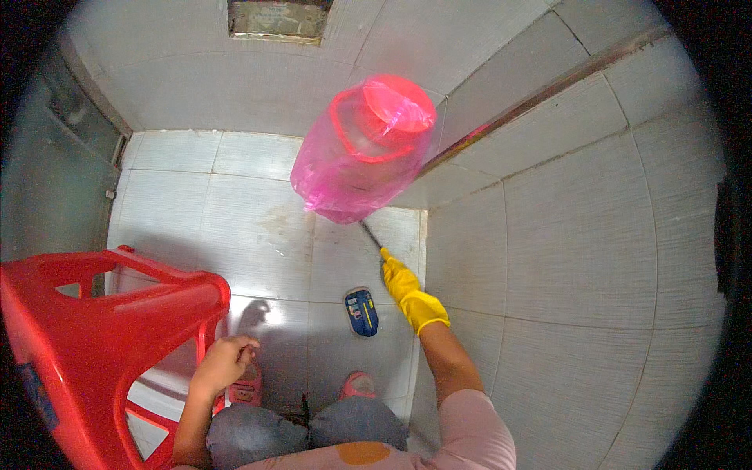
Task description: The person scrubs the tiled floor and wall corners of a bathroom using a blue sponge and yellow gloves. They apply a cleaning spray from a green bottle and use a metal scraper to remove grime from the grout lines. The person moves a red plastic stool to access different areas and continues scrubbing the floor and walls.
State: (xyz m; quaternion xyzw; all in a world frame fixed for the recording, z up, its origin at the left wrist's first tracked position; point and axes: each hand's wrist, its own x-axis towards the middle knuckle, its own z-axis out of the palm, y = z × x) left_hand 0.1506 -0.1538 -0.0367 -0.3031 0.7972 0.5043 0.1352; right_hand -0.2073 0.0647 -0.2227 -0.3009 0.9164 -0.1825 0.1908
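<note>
My right hand (pixel 409 291) wears a yellow rubber glove and grips a thin dark stick (pixel 370 233). On the stick's far end, raised against the tiled wall corner, sits a round container wrapped in a pink plastic bag (pixel 364 149). My left hand (pixel 223 362) is bare, with curled fingers, and rests on the edge of a red plastic stool (pixel 102 329) at the lower left; it holds nothing that I can see. A small blue flat packet (pixel 362 312) lies on the floor tiles just left of my gloved hand.
White floor tiles (pixel 235 211) meet grey tiled walls (pixel 564 235) on the right and at the back. A metal door (pixel 47 172) stands at the left. My knees and pink sandals (pixel 358 384) are at the bottom.
</note>
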